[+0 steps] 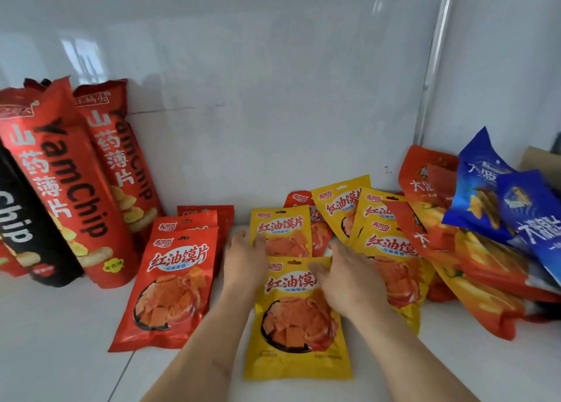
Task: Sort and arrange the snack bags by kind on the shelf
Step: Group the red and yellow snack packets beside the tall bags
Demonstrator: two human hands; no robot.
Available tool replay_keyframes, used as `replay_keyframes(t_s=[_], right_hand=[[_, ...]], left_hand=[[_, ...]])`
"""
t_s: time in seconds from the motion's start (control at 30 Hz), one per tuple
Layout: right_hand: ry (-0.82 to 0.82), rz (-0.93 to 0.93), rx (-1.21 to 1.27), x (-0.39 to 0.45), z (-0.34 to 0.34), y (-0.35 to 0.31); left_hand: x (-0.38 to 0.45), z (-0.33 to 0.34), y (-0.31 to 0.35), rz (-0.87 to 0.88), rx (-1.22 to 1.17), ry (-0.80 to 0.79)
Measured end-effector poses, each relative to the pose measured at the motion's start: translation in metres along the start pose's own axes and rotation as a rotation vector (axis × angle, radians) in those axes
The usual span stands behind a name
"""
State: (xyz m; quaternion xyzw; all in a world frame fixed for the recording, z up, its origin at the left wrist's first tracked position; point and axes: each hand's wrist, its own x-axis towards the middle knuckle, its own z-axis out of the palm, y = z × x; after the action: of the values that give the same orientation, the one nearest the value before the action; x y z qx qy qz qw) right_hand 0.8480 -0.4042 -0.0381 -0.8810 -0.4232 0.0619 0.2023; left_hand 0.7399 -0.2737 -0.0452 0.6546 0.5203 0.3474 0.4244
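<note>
Shelf: a glossy white shelf board (60, 341) backed by a shiny white wall panel (243, 67) that mirrors window light; a metal upright post (434, 67) stands at the back right.
Far left of the hands: a tall glossy black foil chip bag (27, 228), then two tall red foil bags printed "YamChip" (69, 189), all leaning upright against the wall panel.
Just left of the left hand: a flat red plastic pouch with a picture of orange crisps (170, 286) lying on the board, overlapping more red pouches of the same kind (206, 216) behind it.
Left hand: the left hand (243, 259) lies palm down with fingers nearly straight, its fingertips on the left edge of a yellow plastic pouch at the back (280, 228); it clasps nothing.
Between the hands: a flat yellow plastic pouch with the same crisp picture (296, 319) lies face up on the board, nearest the camera, the forearms on either side of it.
Right hand: the right hand (346, 280) rests on the upper right corner of that near pouch, fingers spread and slightly bent; whether they pinch its edge cannot be told.
Right of the right hand: a loose overlapping heap of yellow pouches (391, 250), one red pouch showing among them.
Far right: crinkled orange-red and yellow foil bags (431, 183) slumped in a pile, with shiny blue foil bags (485, 189) on top of them.
</note>
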Motion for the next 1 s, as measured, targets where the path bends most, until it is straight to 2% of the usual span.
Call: replay_keyframes(t_s=[0.13, 0.33, 0.53, 0.8, 1.0], right_hand=[[0.075, 0.026, 0.163, 0.005, 0.0, 0.002], [0.147, 0.118, 0.492, 0.015, -0.008, -0.002], [0.217, 0.204, 0.509, 0.023, -0.001, -0.008], [0.268, 0.262, 0.499, 0.022, 0.006, -0.008], [0.283, 0.257, 0.505, 0.018, 0.007, -0.01]], left_hand=[[0.002, -0.004, 0.0, -0.079, -0.195, -0.021], [-0.001, -0.011, 0.002, -0.109, -0.264, -0.112], [0.001, -0.017, 0.002, -0.104, -0.299, -0.252], [-0.006, -0.015, 0.004, -0.2, -0.378, -0.499], [-0.011, -0.015, 0.006, -0.213, -0.427, -0.547]])
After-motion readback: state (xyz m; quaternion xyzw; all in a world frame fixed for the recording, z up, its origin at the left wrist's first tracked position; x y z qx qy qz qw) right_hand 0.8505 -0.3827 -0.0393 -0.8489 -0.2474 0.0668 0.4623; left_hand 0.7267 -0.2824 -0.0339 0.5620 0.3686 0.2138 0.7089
